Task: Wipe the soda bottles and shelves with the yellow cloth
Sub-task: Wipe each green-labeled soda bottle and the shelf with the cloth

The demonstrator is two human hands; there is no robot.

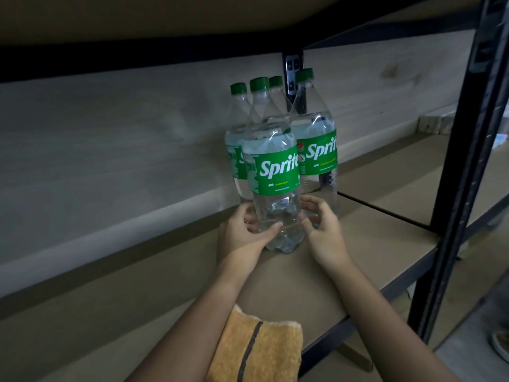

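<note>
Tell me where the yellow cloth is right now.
In the head view the yellow cloth lies at the bottom centre, on the shelf board near its front edge, between the person's forearms and nearer the camera than the front bottle.

shelf [358,244]: brown board, black metal frame
bottles: four clear Sprite bottles [275,175] standing upright in a tight cluster near the back wall
cloth: yellow cloth [259,348] lying folded at the shelf's front edge, well apart from the bottles
</note>
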